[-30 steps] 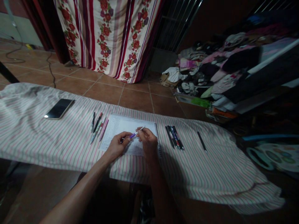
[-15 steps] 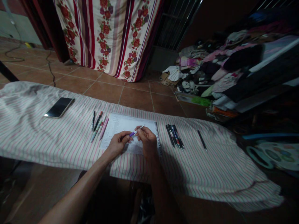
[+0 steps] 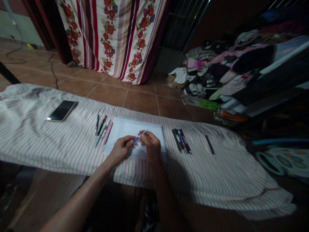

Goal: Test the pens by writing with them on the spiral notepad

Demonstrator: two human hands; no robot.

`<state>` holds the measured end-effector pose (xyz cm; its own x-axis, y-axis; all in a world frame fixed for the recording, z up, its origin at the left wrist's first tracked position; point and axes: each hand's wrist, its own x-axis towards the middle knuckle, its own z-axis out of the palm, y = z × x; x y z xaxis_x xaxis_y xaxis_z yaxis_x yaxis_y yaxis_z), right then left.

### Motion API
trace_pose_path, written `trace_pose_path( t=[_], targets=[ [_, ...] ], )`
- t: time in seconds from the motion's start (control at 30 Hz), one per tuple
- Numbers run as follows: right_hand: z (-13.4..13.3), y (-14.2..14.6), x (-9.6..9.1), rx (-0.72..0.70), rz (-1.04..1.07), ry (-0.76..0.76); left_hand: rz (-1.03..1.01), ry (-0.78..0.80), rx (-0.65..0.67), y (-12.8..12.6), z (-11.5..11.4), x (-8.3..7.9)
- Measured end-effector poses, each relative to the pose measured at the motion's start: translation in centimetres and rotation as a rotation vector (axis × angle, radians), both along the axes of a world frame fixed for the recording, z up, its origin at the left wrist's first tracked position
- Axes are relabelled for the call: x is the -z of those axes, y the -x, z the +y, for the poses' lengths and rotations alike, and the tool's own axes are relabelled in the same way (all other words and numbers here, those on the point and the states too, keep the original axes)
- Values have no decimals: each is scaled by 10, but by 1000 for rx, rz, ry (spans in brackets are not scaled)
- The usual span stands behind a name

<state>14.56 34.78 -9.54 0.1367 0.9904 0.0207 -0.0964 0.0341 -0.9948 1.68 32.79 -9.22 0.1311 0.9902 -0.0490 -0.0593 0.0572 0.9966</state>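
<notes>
Both hands meet over a spiral notebook [image 3: 125, 127] lying on a striped cloth [image 3: 48, 141]. My left hand [image 3: 120, 149] and my right hand [image 3: 151, 145] are both closed on a purple and white pen [image 3: 139, 137], one at each end of it. The pen points up and to the right, above the page. A row of several pens [image 3: 102, 129] lies just left of the notebook. Another group of dark pens [image 3: 181, 140] lies just right of it, with a single black pen [image 3: 210, 145] further right.
A phone [image 3: 62, 110] lies face up on the cloth at the left. Beyond the cloth are a tiled floor [image 3: 142, 100] and a floral striped curtain [image 3: 116, 35]. A heap of clothes and clutter [image 3: 224, 71] fills the right.
The hands hold the pen much as before; only the view has shifted slightly.
</notes>
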Motion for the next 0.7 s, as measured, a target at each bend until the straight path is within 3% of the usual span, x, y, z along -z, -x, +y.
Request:
trace_pose_path(
  t=[0.7],
  targets=[
    [-4,6,-7,53,66,13,-122,63,-57,0,-1,-1]
  ],
)
